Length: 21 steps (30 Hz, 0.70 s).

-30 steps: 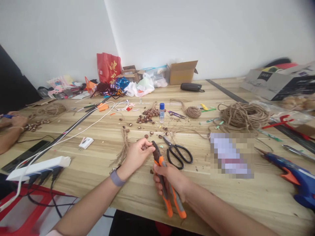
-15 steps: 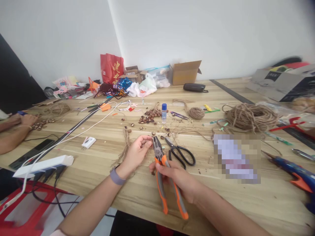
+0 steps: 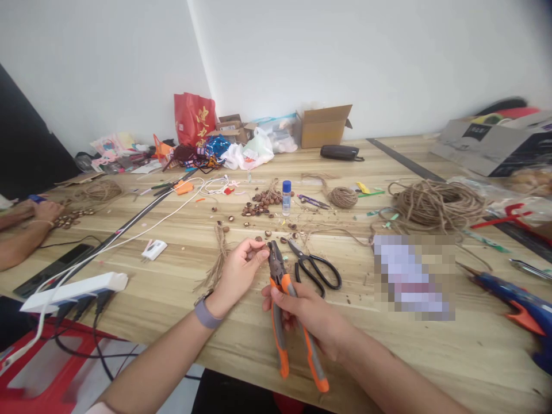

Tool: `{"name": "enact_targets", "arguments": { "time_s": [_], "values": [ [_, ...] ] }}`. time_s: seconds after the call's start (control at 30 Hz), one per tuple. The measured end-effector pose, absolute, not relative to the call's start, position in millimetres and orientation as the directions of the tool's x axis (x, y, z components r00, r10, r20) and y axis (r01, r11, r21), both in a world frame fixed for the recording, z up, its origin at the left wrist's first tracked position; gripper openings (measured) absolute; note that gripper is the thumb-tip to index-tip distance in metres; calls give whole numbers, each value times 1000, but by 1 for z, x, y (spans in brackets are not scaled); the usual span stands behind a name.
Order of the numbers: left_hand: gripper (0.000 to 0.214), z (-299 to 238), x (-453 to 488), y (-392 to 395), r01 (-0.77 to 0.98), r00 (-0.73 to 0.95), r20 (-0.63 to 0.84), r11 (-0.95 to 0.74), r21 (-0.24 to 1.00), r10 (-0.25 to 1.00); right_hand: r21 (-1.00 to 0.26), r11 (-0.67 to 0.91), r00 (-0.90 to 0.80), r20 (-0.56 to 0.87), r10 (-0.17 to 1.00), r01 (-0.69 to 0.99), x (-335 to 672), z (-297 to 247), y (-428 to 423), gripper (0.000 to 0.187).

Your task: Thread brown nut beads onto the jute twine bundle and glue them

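Wrapped round the orange-and-grey handles of a pair of pliers (image 3: 277, 267) is my right hand (image 3: 302, 305), with the jaws pointing away from me and slightly apart. My left hand (image 3: 245, 261) pinches thumb and fingertips together just left of the jaw tips; whatever they hold is too small to make out. Black-handled scissors (image 3: 317, 264) lie on the table right of the pliers. Small brown nut shells (image 3: 268, 233) are scattered just beyond the jaws, and a heap of brown nuts (image 3: 263, 201) lies farther back. Left of my left hand rests a bundle of twine (image 3: 219, 253).
A blue-capped bottle (image 3: 286, 198) stands by the nuts. Coiled rope (image 3: 435, 204) and a blue glue gun (image 3: 509, 299) lie at right. A power strip (image 3: 77, 290) with cables crosses the left. Another person's hands (image 3: 45, 213) work at far left.
The plier jaws have tipped slightly and my left fingertips have come closer to them. Both hands keep their grips. The whole view has shifted a little.
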<state>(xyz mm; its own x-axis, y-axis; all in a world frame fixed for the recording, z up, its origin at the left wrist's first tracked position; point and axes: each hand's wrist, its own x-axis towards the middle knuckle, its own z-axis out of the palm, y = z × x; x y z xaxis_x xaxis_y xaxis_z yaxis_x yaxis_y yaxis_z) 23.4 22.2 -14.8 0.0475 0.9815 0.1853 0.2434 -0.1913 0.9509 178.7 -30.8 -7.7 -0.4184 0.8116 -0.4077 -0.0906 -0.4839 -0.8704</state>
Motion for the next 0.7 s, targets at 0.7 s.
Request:
{"name": "enact_targets", "arguments": {
  "time_s": [0.7],
  "values": [
    [23, -17, 21, 18, 458, 61, 272, -269, 847, 960, -922, -353, -403, -387, 829, 158, 181, -6, -34, 31]
  ]
}}
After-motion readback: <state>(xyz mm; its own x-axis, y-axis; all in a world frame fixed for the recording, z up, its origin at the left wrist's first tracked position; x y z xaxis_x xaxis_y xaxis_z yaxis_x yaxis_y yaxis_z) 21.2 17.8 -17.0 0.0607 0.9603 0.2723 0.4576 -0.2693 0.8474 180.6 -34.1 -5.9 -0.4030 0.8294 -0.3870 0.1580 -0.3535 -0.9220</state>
